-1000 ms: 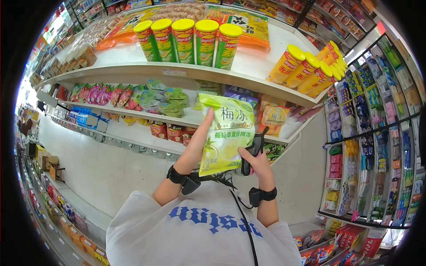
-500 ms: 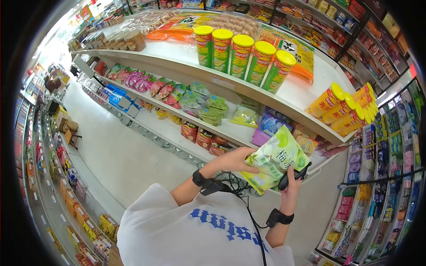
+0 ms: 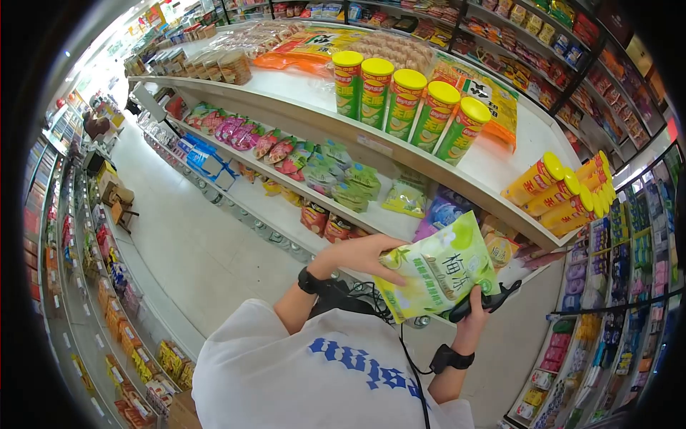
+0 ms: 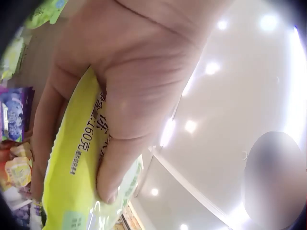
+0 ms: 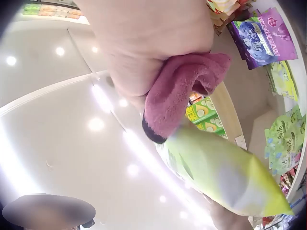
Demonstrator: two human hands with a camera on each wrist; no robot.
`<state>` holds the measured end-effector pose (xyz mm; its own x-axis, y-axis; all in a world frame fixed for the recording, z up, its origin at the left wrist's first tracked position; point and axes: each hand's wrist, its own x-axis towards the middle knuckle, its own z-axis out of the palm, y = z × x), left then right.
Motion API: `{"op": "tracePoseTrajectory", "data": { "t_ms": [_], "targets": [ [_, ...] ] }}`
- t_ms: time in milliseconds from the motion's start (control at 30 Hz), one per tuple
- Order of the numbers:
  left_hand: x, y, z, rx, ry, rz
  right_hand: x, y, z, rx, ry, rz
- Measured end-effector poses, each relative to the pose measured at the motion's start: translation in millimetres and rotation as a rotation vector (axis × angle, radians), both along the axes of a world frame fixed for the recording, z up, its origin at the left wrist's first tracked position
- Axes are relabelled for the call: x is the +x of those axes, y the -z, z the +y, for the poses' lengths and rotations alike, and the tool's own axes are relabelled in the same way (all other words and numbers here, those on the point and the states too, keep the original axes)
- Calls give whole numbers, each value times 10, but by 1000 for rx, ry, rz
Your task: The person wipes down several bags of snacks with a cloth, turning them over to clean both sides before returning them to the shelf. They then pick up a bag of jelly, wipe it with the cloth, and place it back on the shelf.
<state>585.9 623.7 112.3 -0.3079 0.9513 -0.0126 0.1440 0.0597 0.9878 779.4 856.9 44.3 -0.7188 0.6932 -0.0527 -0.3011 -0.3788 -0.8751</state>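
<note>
A green and yellow bag of plum jelly (image 3: pixel 443 264) is held tilted in front of my chest, its printed face up toward the head camera. My left hand (image 3: pixel 357 257) grips its left side; the left wrist view shows the thumb (image 4: pixel 117 167) on one face and fingers behind the other. At the lower right edge my right hand (image 3: pixel 470 318) pinches the bag, thumb on the front. A dark, folded item (image 3: pixel 489 302) is in that hand too; in the right wrist view it appears as a pink fuzzy cloth (image 5: pixel 175 93) with a black end.
Beyond the bag, a white shelf (image 3: pixel 307 93) carries yellow-lidded chip cans (image 3: pixel 411 107) and more cans (image 3: pixel 557 186) at its right corner. On the tier below lie jelly bags, including a purple one (image 3: pixel 444 211). Racks (image 3: pixel 607 286) stand at right; cables hang by my chest.
The view has turned, and the shelf sits further right in it. The bag has gone from near upright to tilted and lower. My left hand has shifted from its upper edge to its lower left side.
</note>
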Motion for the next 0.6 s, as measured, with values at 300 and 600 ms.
{"op": "tracePoseTrajectory", "data": {
  "t_ms": [300,600],
  "targets": [
    [-152,46,-272,-90,-21,31,-223,-75,19,306,106,-287],
    [-455,-116,-862,-74,-184,100,-364,-15,55,267,187,-312]
  ]
}}
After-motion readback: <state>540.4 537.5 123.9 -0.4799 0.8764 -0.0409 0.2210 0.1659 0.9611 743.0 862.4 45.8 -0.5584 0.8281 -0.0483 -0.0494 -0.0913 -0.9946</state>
